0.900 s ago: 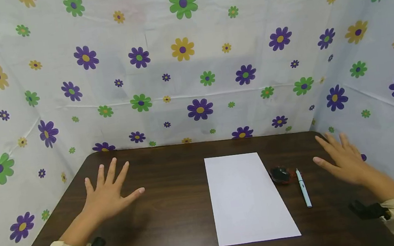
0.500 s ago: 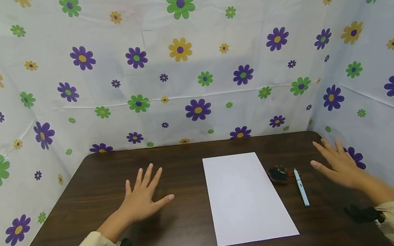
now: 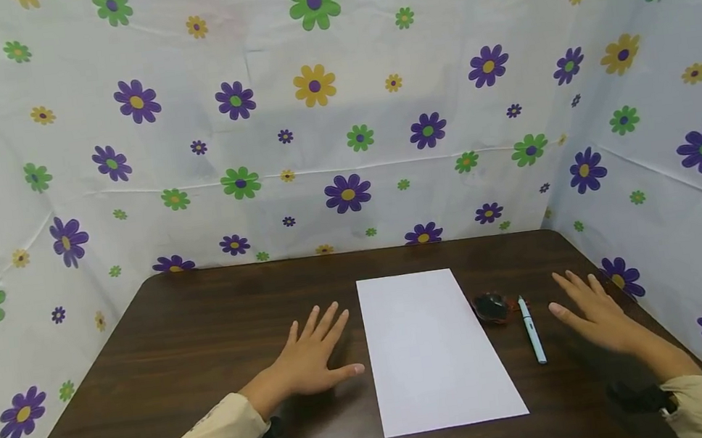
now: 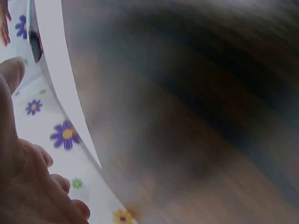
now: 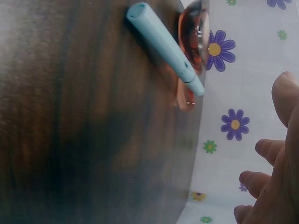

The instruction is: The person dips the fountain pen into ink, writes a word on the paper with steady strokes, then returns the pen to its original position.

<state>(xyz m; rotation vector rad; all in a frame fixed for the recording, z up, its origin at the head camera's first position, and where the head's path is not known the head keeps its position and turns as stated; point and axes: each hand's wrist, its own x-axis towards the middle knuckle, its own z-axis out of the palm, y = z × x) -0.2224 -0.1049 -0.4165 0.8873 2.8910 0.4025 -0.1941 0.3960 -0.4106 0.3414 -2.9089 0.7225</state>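
A blank white sheet of paper (image 3: 436, 354) lies upright on the dark wooden table. My left hand (image 3: 311, 355), fingers spread and palm down, is just left of it, thumb tip close to its left edge; I cannot tell whether it touches the table. To the right of the paper is a small glossy dark object with reddish see-through edges (image 5: 194, 35). Beside it lies a light blue pen (image 3: 533, 332), its narrow end pointing away from me, partly overlapping the reddish part in the right wrist view. My right hand (image 3: 603, 319) hovers right of the pen with fingers spread, holding nothing.
A white cloth with flowers (image 3: 337, 104) hangs behind the table and along both sides. The brown table (image 3: 216, 301) ends at the cloth at the back. A dark strap-like device (image 3: 639, 399) is at the right wrist, another (image 3: 268, 434) at the left.
My left hand has moved right and slightly toward me, from the table's left side to near the paper. The right hand has lowered slightly. The head view has shifted a little.
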